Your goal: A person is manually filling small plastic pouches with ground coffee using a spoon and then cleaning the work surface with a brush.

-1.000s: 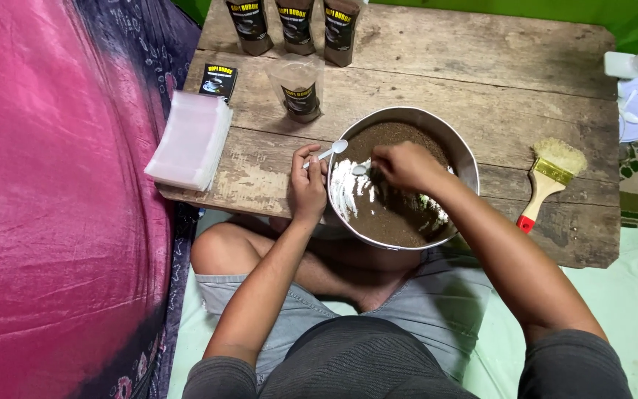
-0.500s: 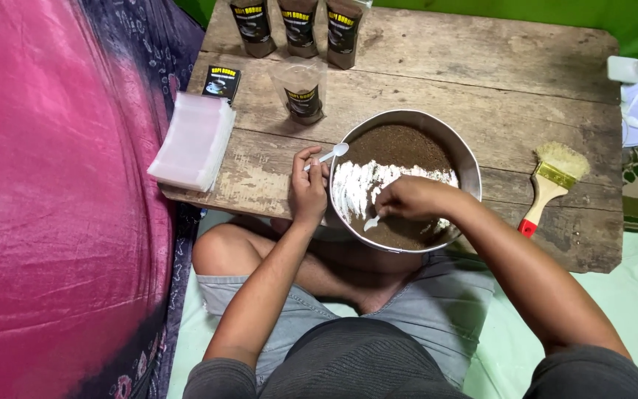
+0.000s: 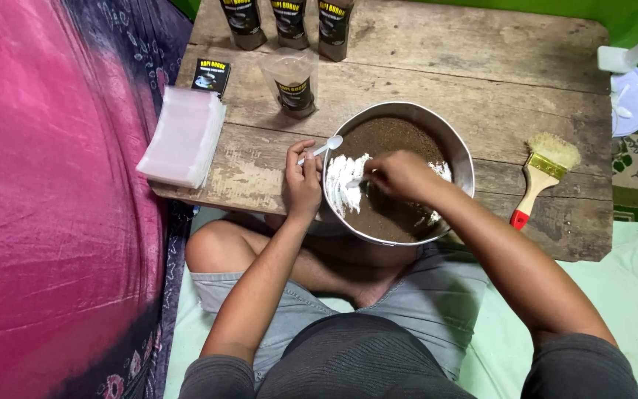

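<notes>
This looks like a room in a home used as a small packing place, not a factory or a shop. A person sits cross-legged on the floor at a low, worn wooden table (image 3: 481, 59). At 12 o'clock stand filled dark pouches (image 3: 289, 22), and at 9 o'clock lies a stack of clear plastic bags (image 3: 182, 137). A metal bowl (image 3: 461, 159) of brown powder is in the middle, and a paint brush (image 3: 543, 176) lies at 3 o'clock. A pink and purple cloth (image 3: 53, 199) covers something at 9 o'clock, and a light green sheet (image 3: 629, 295) is spread on the floor.
</notes>
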